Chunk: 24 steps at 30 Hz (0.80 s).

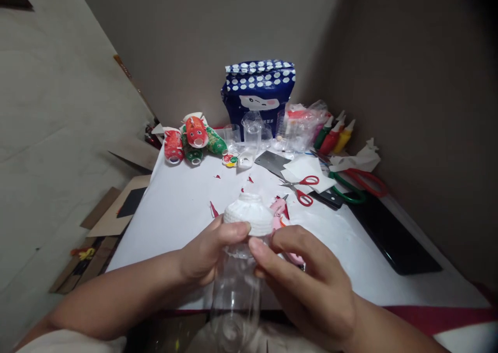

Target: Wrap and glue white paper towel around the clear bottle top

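Note:
A clear plastic bottle (pixel 235 296) is held over the table's near edge, its wrapped end pointing away from me. White ribbed material (pixel 249 215) covers its neck and shoulder. My left hand (pixel 208 252) is closed round the bottle's left side, the thumb on the lower edge of the white wrap. On the right, my right hand (pixel 307 275) pinches at that same edge with thumb and index finger. Behind the bottle lies a pink glue gun (pixel 278 207), partly hidden. Small red scraps (pixel 213 209) lie beyond my hands.
Red-handled scissors (pixel 303 197), white paper pieces (pixel 301 170) and a black tray (pixel 392 233) lie right. Red and green fish figures (pixel 196 131) stand back left. Behind are a blue bag (pixel 260 101), clear plastic cups (pixel 252 127) and paint bottles (pixel 330 139).

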Each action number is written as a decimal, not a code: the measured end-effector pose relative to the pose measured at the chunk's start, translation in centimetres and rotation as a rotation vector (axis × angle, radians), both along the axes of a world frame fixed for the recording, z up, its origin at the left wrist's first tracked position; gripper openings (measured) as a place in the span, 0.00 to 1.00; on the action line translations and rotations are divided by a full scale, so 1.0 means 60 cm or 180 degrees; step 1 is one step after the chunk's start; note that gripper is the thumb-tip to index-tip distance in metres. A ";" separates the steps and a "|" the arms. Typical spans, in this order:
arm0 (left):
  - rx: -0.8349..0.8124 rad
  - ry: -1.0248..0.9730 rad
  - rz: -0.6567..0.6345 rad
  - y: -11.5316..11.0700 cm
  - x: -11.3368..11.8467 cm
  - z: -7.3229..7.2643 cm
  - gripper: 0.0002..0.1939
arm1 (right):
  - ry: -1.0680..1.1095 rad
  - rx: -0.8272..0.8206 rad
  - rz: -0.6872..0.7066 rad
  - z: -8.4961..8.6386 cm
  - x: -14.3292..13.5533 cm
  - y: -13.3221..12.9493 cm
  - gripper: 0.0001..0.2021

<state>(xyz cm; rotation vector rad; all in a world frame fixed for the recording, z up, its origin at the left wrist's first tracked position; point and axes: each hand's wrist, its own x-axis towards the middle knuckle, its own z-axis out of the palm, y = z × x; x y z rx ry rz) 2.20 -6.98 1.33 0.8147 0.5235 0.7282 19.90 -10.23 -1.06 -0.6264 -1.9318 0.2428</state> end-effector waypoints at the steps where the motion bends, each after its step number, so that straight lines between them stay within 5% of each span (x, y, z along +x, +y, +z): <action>1: 0.0079 0.0047 0.0011 0.000 -0.001 0.000 0.25 | 0.0067 -0.0120 0.0094 0.007 0.005 0.000 0.23; 7: 0.0577 0.0294 -0.0133 0.000 -0.005 0.014 0.26 | -0.0036 -0.0331 -0.0033 0.034 0.017 0.015 0.26; 13: 0.0739 0.0313 -0.0244 0.000 -0.003 0.021 0.22 | 0.0068 -0.0492 0.0046 0.017 0.004 0.021 0.24; 18: 0.0554 0.0352 0.0108 -0.004 -0.001 0.007 0.25 | 0.0568 -0.0629 0.0131 0.010 -0.001 0.017 0.25; 24: 0.0769 0.0350 0.0026 0.005 -0.009 0.001 0.31 | 0.1166 -0.0940 -0.0082 0.024 0.015 0.015 0.12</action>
